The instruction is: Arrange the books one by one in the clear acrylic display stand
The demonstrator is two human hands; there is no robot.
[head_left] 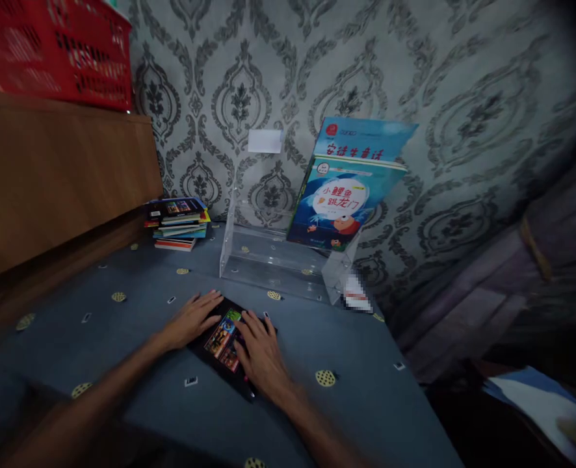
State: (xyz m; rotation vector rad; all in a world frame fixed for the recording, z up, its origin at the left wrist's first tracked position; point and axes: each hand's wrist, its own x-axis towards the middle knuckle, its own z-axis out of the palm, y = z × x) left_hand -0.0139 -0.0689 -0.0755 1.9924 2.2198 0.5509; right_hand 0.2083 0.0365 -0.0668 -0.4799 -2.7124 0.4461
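A dark-covered book (223, 339) with several colourful pictures on it lies flat on the patterned blue cloth. My left hand (190, 321) rests on its left side, fingers stretched toward the top corner. On the opposite side, my right hand (262, 354) lies over the right edge with its fingers spread on the cover. Beyond the book stands a clear acrylic rack (273, 263). Blue picture books (339, 205) lean in the right part of this rack, one behind another.
A stack of books (178, 224) sits at the back left beside a wooden cabinet (58, 175). On that cabinet is a red plastic basket (88, 58). Patterned wallpaper (239, 91) covers the wall behind the rack. A gathered curtain (493, 286) hangs at right.
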